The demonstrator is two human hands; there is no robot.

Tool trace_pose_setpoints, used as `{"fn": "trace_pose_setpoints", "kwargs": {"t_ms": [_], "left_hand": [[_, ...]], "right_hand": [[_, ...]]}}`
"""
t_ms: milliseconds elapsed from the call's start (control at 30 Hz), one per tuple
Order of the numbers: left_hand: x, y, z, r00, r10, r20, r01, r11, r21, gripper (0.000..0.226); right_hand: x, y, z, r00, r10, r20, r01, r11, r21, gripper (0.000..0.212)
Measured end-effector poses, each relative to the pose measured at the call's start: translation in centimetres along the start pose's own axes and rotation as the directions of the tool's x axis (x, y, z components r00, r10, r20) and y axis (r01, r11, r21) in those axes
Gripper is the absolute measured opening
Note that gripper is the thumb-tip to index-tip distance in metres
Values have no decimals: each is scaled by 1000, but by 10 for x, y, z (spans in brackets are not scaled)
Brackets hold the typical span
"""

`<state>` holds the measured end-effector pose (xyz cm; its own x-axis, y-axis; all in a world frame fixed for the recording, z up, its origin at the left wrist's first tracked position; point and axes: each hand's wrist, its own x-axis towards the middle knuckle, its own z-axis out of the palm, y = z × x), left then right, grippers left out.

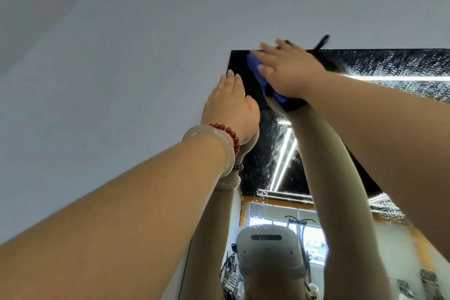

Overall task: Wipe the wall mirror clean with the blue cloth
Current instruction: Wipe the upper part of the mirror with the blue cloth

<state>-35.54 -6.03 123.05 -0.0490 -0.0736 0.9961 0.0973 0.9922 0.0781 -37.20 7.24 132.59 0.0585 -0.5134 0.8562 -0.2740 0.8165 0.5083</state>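
The wall mirror (389,66) hangs on the pale wall, seen from below, its glass speckled with droplets. My right hand (289,70) lies flat with straight fingers on the blue cloth (258,68), pressing it against the mirror's top left corner. My left hand (231,105) rests open and flat against the mirror's left edge, just below and left of the cloth. That wrist wears a pale bangle and a red bead bracelet. Both arms and a white headset are reflected in the glass.
The pale wall (121,56) fills the left and top. A thin dark object (322,41) sticks up above the mirror's top edge beside my right hand. The mirror reflects ceiling light strips (285,161), a window and clutter lower down.
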Motion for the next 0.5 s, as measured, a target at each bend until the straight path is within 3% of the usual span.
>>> {"fn": "trace_pose_setpoints", "kwargs": {"t_ms": [67, 100, 233, 267, 400, 500], "left_hand": [[1, -3, -1, 1000, 13, 9, -13, 1000, 10, 58], [1, -5, -1, 1000, 20, 19, -20, 1000, 21, 58], [-2, -8, -1, 998, 38, 54, -39, 999, 26, 58], [-2, -9, -1, 998, 39, 49, -40, 999, 25, 58], [0, -9, -2, 999, 34, 9, -34, 999, 17, 60], [-3, -8, -4, 999, 39, 14, -39, 999, 6, 59]], "right_hand": [[-4, -9, -1, 982, -177, 59, 178, 984, 2, 50], [-3, -7, -1, 980, -186, 70, 186, 983, 6, 50], [9, 5, 0, 990, 142, -22, -142, 990, 9, 51], [10, -2, -1, 992, 125, -20, -125, 992, 3, 51], [8, -24, -2, 978, -197, 63, 197, 980, 4, 49], [18, -13, -3, 999, -42, 26, 41, 999, 27, 49]]}}
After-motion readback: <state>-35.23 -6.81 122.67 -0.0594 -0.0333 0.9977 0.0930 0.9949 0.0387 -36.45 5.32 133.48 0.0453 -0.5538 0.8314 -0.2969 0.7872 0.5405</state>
